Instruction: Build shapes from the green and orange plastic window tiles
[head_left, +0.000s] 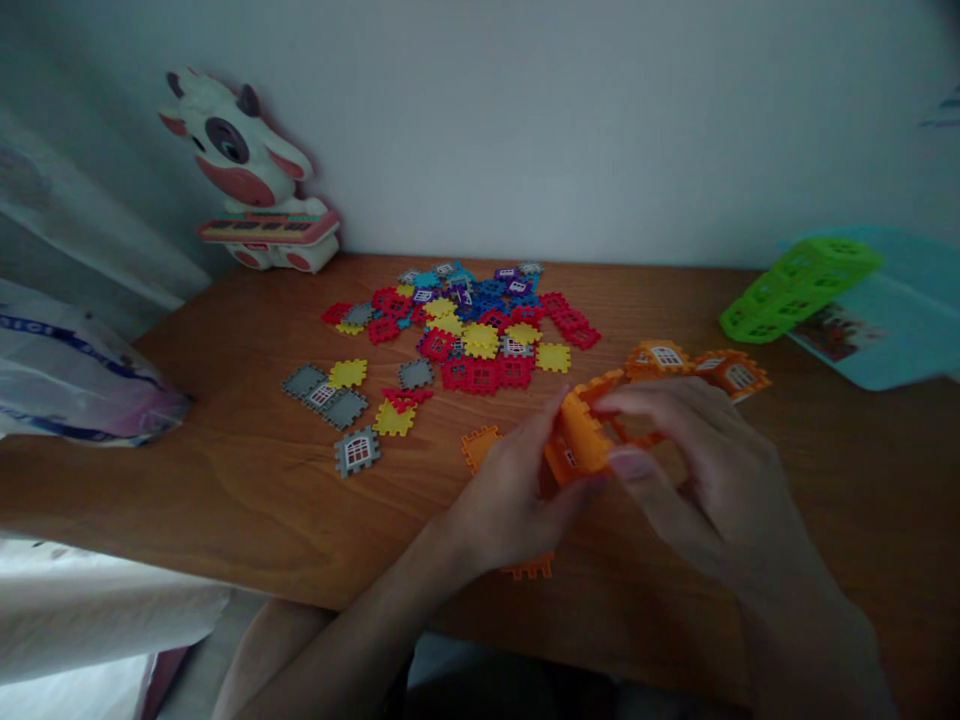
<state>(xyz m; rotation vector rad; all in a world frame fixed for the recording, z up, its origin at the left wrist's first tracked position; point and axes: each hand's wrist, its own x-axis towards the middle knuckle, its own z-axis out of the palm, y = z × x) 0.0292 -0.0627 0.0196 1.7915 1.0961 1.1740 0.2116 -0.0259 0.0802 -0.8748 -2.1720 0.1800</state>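
Note:
Between my two hands is a partly built box of orange interlocking tiles point(586, 432), held a little above the wooden table. My left hand point(517, 490) grips its left side, thumb underneath and fingers behind. On the right side, my right hand point(694, 470) pinches the box's edge with thumb and fingers. One loose orange tile point(480, 446) lies left of the box, partly behind my left hand. Another orange tile point(531, 568) shows below that wrist. Joined orange tiles with white windows point(731, 372) rest just beyond my right hand.
A heap of red, yellow, blue, purple and grey tiles point(484, 340) covers the table's back middle. Grey and yellow tiles point(330, 395) lie to its left. A green tile tower point(799, 287) leans on a pale blue bin point(900, 310). A cow keyboard toy point(259, 190) and plastic bag point(82, 370) stand left.

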